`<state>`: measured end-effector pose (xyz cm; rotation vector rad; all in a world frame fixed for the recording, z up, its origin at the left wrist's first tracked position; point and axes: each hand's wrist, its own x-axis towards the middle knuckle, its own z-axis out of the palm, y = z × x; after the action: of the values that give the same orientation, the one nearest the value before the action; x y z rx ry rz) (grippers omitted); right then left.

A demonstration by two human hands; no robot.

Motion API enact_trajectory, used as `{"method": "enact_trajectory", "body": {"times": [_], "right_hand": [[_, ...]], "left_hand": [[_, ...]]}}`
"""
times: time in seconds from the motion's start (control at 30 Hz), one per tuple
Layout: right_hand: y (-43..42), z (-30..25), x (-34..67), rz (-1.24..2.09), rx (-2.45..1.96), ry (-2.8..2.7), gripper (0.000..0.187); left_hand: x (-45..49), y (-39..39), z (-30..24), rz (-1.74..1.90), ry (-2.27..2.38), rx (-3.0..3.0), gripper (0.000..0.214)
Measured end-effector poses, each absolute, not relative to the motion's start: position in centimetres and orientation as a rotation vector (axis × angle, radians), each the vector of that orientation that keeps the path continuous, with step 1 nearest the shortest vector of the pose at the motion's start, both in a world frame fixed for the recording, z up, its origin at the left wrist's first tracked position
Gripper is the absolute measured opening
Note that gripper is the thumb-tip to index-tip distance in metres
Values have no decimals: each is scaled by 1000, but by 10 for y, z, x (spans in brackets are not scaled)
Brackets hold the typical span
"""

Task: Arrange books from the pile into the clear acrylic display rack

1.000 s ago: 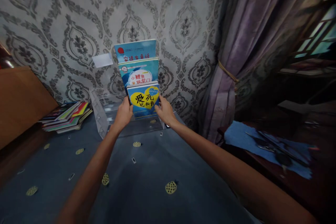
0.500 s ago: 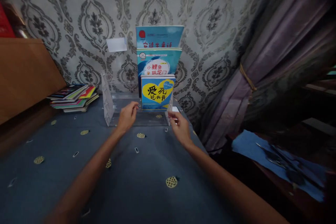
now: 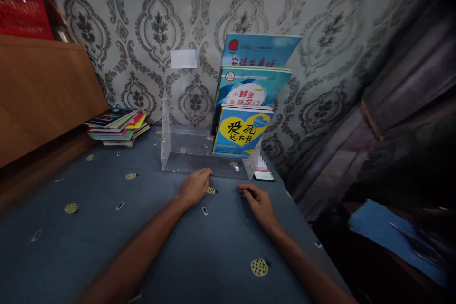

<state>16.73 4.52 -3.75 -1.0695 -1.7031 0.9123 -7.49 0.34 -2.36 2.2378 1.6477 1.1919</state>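
My grip is empty on both sides. The left hand (image 3: 195, 186) lies palm down on the desk's blue cloth (image 3: 107, 228) with its fingers loosely curled. The right hand (image 3: 258, 199) is flat beside it with slack fingers, and neither holds anything.

Just beyond my left knuckles stands the clear acrylic rack (image 3: 185, 152), its long axis running across me from left to right. I can't tell whether my fingertips touch its front lip.

Three books stand upright in the rack's right half, stepped upward. The yellow-heart book (image 3: 244, 132) is in front, the pale blue book (image 3: 251, 92) is behind it, and the tall blue book (image 3: 261, 50) is at the back against the wallpaper. They sit straight ahead of my right hand, so that hand is nearer.

Well off to the left, a flat stack of books (image 3: 116, 127) lies by the wooden board (image 3: 42, 90), on my left hand's side.
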Motion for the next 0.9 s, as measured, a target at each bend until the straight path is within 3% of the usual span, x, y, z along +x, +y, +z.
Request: {"method": "enact_trajectory", "body": {"times": [0.47,0.67,0.9], "right_hand": [[41,-34,166,968,-1040,-1583,36],[47,-7,166,761,-1028,-1516,34],[100,71,158,635,-804,-1364,64]], "left_hand": [[-77,-1,29,1600,1614,1953,26],[-75,16,74,1759,1638,2020,38],[-65,55,119,1848,1609,2008,47]]}}
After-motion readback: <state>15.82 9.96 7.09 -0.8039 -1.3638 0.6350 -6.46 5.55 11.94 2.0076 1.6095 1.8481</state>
